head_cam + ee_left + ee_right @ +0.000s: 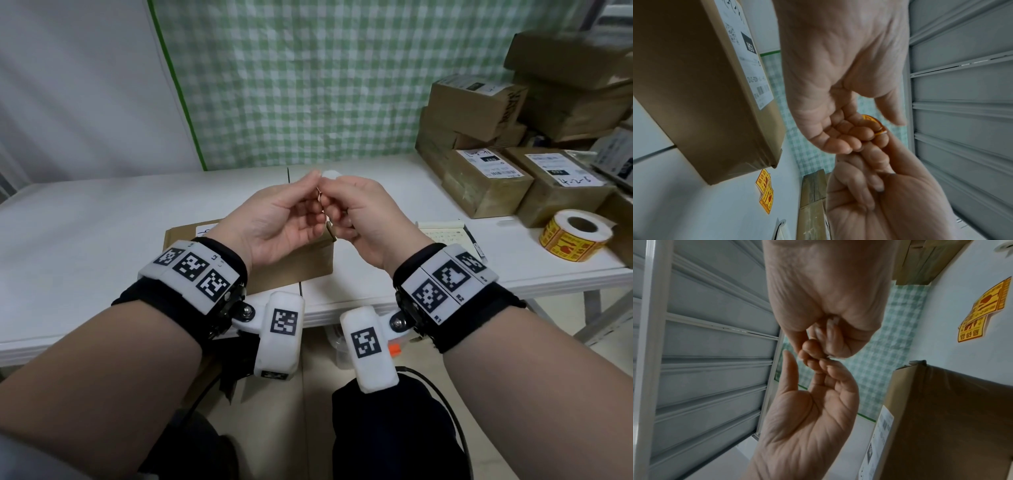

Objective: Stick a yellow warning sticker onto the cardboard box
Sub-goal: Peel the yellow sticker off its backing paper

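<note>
Above the cardboard box [291,263] at the table's [85,219] front edge, a yellow sticker [874,121] is pinched between left hand [277,219] and right hand [363,216] — best peeled slowly, adhesive untouched.

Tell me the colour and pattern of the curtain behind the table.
Green and white checks on the curtain, clearest in the head view.

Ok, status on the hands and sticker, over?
Both hands raised, left hand and right hand pinching small yellow warning sticker. Brown cardboard box below, untouched. Nothing blocking.
</note>
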Available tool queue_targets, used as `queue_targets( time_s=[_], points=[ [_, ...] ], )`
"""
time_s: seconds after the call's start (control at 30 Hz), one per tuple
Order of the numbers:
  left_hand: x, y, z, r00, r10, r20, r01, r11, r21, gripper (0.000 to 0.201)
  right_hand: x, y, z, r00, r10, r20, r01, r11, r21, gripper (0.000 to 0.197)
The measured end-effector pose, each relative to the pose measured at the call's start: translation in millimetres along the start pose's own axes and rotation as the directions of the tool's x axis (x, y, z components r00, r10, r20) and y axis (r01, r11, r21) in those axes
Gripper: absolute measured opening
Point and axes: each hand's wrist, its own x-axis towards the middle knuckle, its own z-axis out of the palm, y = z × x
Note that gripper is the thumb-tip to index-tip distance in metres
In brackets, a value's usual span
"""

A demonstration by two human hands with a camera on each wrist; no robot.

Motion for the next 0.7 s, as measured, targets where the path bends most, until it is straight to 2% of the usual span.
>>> queue_targets(
  time_s=[0.23,0.37,0.5,0.6,0.7],
  points=[
    [-0.3,5.1,4.2,0.997,0.055,0.063,-0.051,0.997,-0.055,0.025,2.4,-5.2,2.2,0.998,0.055,-0.016,-0.05,0.971,0.232,0.034],
    [-2.9,7.7,5.8,0.999,0.017,0.035,-0.013,0.995,-0.1,0.016,2.8,-4.8,2.7,0.996,0.091,-0.024,-0.079,0.948,0.307,0.032],
    [-7.2,7.4,4.2,0.998,-0.012,0.062,0.022,0.988,-0.155,0.007,2.3,-1.6,3.0,0.992,0.123,-0.006,-0.11,0.91,0.401,0.033],
    [-9.8,6.6,2.8,0.996,-0.016,0.087,0.032,0.982,-0.187,0.016,2.1,0.7,2.9,0.989,0.141,0.039,-0.143,0.872,0.468,0.035],
    [-10.3,5.5,1.4,0.996,-0.007,0.084,0.024,0.979,-0.204,0.011,2.3,1.6,3.6,0.984,0.167,0.06,-0.175,0.849,0.499,0.036]
  ],
)
